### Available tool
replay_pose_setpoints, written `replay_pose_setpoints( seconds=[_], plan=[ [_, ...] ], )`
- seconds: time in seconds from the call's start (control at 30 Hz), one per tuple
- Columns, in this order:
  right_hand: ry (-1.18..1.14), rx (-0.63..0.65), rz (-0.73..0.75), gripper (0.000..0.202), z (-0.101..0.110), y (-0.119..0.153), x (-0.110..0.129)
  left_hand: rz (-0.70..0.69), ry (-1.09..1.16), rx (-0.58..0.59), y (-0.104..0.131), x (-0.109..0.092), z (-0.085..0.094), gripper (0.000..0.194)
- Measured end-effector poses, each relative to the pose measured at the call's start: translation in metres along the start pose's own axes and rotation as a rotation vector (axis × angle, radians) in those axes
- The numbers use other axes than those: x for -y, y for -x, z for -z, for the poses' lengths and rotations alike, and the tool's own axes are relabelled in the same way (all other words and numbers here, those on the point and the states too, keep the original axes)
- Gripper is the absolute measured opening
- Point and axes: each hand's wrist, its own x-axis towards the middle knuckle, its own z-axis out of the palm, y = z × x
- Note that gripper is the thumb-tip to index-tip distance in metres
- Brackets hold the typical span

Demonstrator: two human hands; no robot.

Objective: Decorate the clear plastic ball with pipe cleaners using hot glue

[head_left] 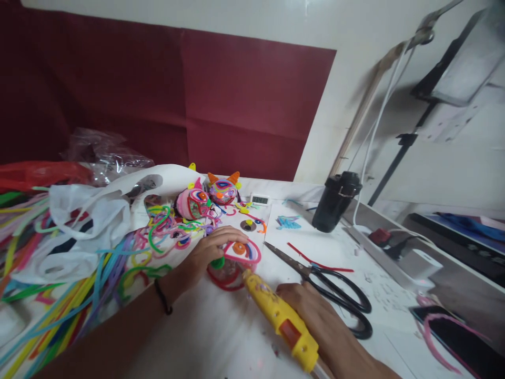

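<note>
From my remote seat: the left hand [219,245] bends its fingers over the eyed ornament [232,269], holding it just below centre. The right hand [310,308] wraps a yellow glue gun [276,310], nozzle pointing in from five o'clock (touching or not, I can't tell). Scissors [307,271] lie at three o'clock, a black bottle [335,205] at two.

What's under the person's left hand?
Under the bare left hand: a rounded craft piece with pink and red edging. Its orange-centred eye shows beyond the fingers. Whatever lies directly beneath the palm and fingers is covered, so can't tell.
</note>
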Motion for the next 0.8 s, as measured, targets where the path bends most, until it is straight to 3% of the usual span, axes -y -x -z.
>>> replay_pose_setpoints(
  seconds=[0.13,0.4,0.8],
  plan=[
    [-0.027,0.014,-0.005,0.025,-0.0088,0.0032,-0.0057,-0.006,0.007,-0.010,-0.0008,0.0005,-0.0016,0.041],
    [0.001,0.068,0.044,0.026,-0.0054,0.0037,-0.0070,0.004,0.002,-0.011,-0.0015,-0.0066,-0.0032,0.042],
    [0.045,0.007,0.065,0.026,-0.0101,0.0036,-0.0071,-0.015,0.011,-0.016,-0.0013,-0.0048,-0.0037,0.040]
  ],
)
